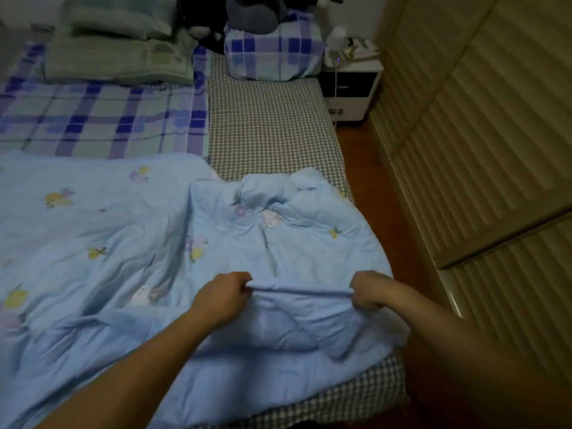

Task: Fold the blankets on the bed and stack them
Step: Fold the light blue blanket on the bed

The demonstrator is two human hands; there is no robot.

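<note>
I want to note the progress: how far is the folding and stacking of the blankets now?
Done: a green blanket already lies folded near the head of the bed. In hand: the left hand and right hand both grip one edge of the blue blanket, which is still spread and rumpled. Left: fold the blue blanket, perhaps the plaid one too, then stack them.

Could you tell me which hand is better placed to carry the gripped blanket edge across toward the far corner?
Probably the right hand. Both hands pinch the light blue blanket's near edge, but the right sits nearer the bunched-up corner by the bed's right side; the left hand can anchor the fold.
</note>
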